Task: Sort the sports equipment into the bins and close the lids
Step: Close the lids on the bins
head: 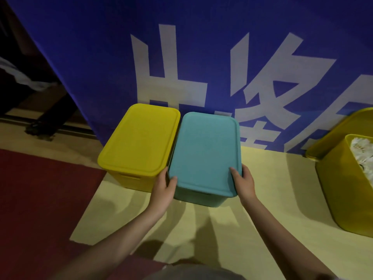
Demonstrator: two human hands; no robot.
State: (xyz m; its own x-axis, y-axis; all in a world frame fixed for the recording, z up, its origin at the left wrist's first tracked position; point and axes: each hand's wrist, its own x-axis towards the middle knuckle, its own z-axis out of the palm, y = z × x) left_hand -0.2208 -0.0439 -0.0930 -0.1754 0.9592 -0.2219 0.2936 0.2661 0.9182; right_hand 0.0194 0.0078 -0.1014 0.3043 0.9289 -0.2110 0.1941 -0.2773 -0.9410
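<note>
A teal bin (199,200) stands on the floor with its teal lid (205,152) lying flat on top. My left hand (164,185) grips the lid's near left corner, thumb on top. My right hand (243,181) grips the near right corner the same way. Touching the teal bin on its left is a yellow bin (129,179) with a yellow lid (139,138) fully on. At the far right an open yellow bin (343,190) holds white shuttlecocks (363,156), and a yellow lid (331,136) leans behind it.
A blue banner (201,57) with large white characters hangs right behind the bins. The floor is pale yellow (272,188), with a dark red mat (40,209) at the left. Dark furniture legs (40,126) stand at the far left.
</note>
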